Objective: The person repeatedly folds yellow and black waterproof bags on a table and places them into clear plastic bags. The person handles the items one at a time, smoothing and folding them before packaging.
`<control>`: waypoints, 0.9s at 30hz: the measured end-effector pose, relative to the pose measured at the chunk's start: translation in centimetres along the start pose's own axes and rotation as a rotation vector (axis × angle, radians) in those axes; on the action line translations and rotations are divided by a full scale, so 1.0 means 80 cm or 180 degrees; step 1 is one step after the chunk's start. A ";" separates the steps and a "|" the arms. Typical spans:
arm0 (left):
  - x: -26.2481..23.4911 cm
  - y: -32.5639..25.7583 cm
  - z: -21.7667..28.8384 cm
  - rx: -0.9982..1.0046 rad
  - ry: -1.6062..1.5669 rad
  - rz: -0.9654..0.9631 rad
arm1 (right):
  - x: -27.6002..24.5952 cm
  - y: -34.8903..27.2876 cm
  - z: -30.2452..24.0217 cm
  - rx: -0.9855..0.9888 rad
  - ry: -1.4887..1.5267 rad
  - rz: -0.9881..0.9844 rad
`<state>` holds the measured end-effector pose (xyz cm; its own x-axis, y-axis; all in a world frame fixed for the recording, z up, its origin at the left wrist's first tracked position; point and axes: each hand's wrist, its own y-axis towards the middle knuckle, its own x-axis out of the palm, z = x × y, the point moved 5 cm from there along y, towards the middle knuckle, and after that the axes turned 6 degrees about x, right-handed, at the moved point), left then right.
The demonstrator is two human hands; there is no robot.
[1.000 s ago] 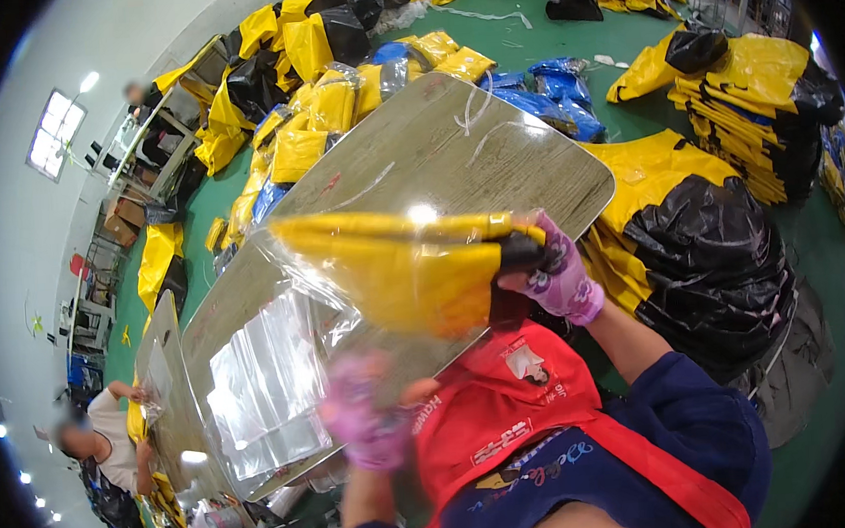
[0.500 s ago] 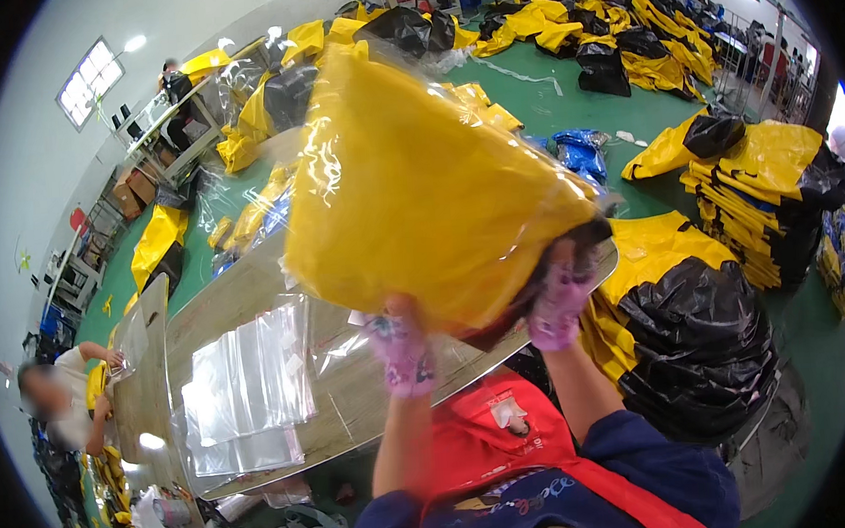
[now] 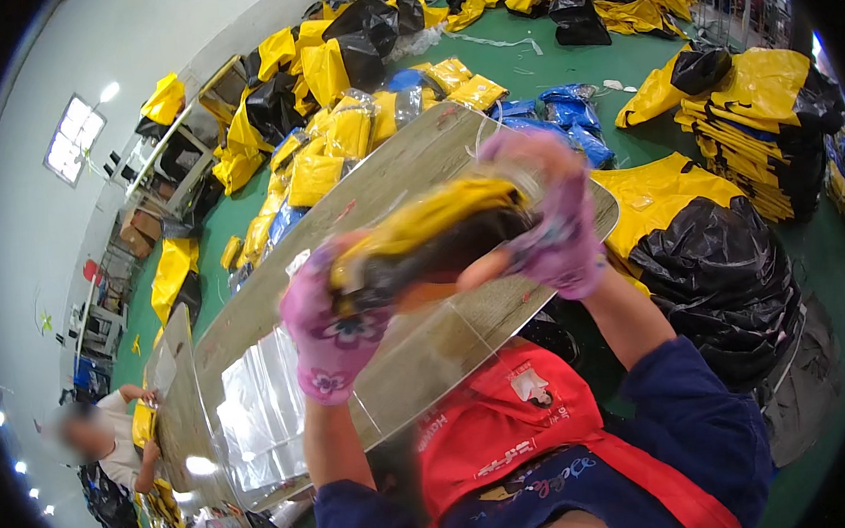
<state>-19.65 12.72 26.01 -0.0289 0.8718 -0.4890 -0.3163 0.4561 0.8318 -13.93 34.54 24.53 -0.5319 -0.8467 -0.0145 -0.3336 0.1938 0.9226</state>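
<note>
Both my hands wear pink flowered gloves and hold one folded yellow and black garment in a clear plastic bag, raised above the table. My left hand grips its left end. My right hand grips the right end, fingers curled over the top. Clear plastic hangs from the bundle toward the grey worktable below.
A stack of clear plastic bags lies on the table's near left part. Heaps of yellow and black garments lie on the green floor at the right and behind the table. Another person works at the table's far left end.
The yellow garment, spread wide and held up half a second ago, is now bunched into a narrow bundle between my hands, which have come closer together and lower.
</note>
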 end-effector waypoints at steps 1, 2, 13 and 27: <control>-0.009 -0.011 -0.003 -0.0483 -0.0269 0.0281 | -0.016 -0.007 0.002 0.0700 0.0156 0.0559; -0.011 -0.015 -0.004 -0.0612 -0.0349 0.0445 | -0.019 -0.015 0.021 0.1269 0.0411 0.0546; 0.008 -0.069 -0.038 -0.1216 -0.0813 0.1284 | -0.001 -0.039 0.040 0.2867 0.2039 0.0827; -0.079 -0.022 0.033 -0.0401 0.1682 0.0013 | -0.028 0.019 -0.082 0.1649 0.1042 0.0106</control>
<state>-16.40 6.86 28.34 -0.4930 0.6500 -0.5783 -0.4254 0.3998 0.8119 -8.09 33.50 28.47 -0.3093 -0.9283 0.2062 -0.6996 0.3690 0.6119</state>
